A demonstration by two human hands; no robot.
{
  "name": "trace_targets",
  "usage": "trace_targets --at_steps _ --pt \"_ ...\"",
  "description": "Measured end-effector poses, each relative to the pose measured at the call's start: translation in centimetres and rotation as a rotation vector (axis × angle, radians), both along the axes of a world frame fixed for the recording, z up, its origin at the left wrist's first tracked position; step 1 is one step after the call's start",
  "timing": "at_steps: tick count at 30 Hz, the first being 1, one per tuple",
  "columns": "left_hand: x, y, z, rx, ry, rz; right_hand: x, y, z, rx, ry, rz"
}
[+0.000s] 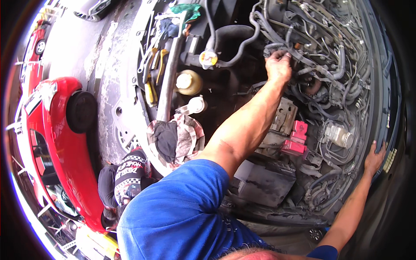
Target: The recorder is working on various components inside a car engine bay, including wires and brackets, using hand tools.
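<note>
My left hand (278, 65) reaches across the engine bay, fingers curled on a dark hose fitting (271, 48) among tangled hoses and cables, its grip partly hidden. My right hand (375, 158) rests at the bay's right edge (379, 130), fingers apart. Below my left forearm are a red plastic terminal cover (296, 138) and a dusty black battery (263, 184). A yellowed fluid reservoir (189, 83) with a white cap sits left of centre, and a white reservoir (339, 135) at right.
Yellow-handled tools (151, 86), a teal rag (186, 12) and a camouflage cloth bundle (173, 141) lie along the front edge. A red car (65, 156) stands at left, with a crouched person (126, 182) beside it.
</note>
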State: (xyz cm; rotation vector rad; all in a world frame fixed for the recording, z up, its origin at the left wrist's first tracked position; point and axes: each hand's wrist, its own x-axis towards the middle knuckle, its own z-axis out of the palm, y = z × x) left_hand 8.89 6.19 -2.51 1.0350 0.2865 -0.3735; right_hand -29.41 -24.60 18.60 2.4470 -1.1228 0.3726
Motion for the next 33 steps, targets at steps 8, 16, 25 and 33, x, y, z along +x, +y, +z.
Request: trace_targets --at_steps 8,16,25,33 --pt "0.1 0.2 0.4 0.236 -0.035 0.034 -0.4 -1.1 -0.4 -0.006 -0.012 0.005" --pt "-2.0 4.2 4.7 0.614 -0.128 -0.214 0.3 -0.4 0.3 0.014 -0.002 0.012" --pt "-5.8 25.3 14.1 0.589 -0.946 -0.317 1.9 1.8 0.5 -0.126 0.074 -0.049" --pt "-1.1 45.3 9.1 1.212 -0.553 0.014 4.5 4.3 3.1 0.072 0.200 -0.178"
